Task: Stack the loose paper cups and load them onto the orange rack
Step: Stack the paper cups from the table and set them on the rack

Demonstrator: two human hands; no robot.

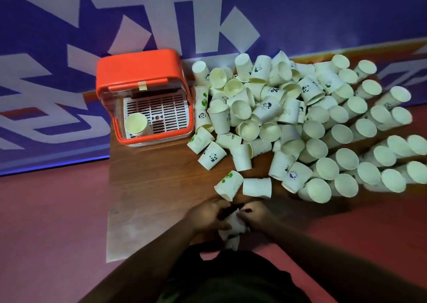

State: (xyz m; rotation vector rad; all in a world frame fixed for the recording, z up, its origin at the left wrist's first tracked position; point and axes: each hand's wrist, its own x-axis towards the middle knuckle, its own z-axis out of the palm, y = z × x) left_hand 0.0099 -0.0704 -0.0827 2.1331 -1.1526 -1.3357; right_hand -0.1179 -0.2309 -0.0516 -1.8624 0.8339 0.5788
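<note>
A big heap of loose white paper cups (pixel 265 108) covers the right half of the wooden table (pixel 150 187); many carry panda or green prints. Long stacks of cups (pixel 360 141) lie on their sides at the far right. The orange rack (pixel 141 72) stands at the table's back left, with a short cup stack (pixel 135 123) on its white slotted floor. At the near edge, my left hand (pixel 208 217) and my right hand (pixel 254 215) both grip a small stack of nested cups (pixel 233 231), partly hidden by my fingers. Two single cups (pixel 242 186) lie just beyond my hands.
The table's left edge runs close beside the rack, with red floor (pixel 50 222) below it. A purple wall with white lettering (pixel 208 14) stands right behind the table. Bare wood lies between the rack and my hands.
</note>
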